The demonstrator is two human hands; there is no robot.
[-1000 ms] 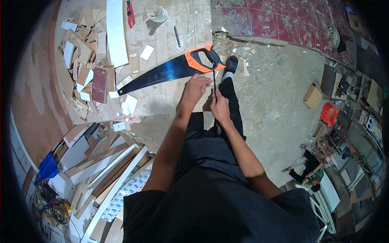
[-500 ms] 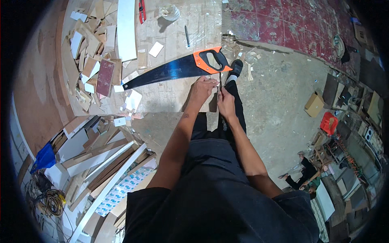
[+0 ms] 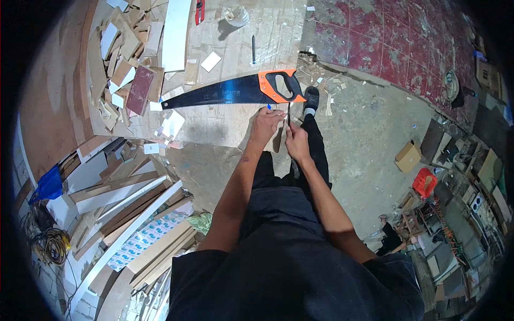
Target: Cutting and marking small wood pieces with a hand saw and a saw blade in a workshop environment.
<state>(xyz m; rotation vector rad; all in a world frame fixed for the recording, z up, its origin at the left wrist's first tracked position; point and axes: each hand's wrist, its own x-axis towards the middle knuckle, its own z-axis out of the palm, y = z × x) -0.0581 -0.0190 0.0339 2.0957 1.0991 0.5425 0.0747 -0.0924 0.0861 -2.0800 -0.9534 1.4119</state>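
Near the right edge of the workbench (image 3: 225, 125), my right hand (image 3: 297, 143) is closed on a thin dark file-like tool (image 3: 289, 112) that points away from me. Just to its left, my left hand (image 3: 265, 127) has its fingers pinched together close to the tool. A small pale bit seems to be at those fingertips, too small to name. Beyond both hands lies a handsaw (image 3: 227, 91) with an orange and black handle, its teeth facing me and its tip to the left.
Wood offcuts (image 3: 128, 40) are heaped at the bench's left. A white board (image 3: 175, 35), red-handled tool (image 3: 199, 12), plastic cup (image 3: 236, 17) and dark pencil-like stick (image 3: 254, 49) lie farther back. Boards (image 3: 126, 208) are stacked lower left. Part of another person (image 3: 390, 238) shows lower right.
The whole view has shifted slightly, with the bench lower in it. Both hands stay close together beside the saw, and a small blue spot now shows by my left fingers.
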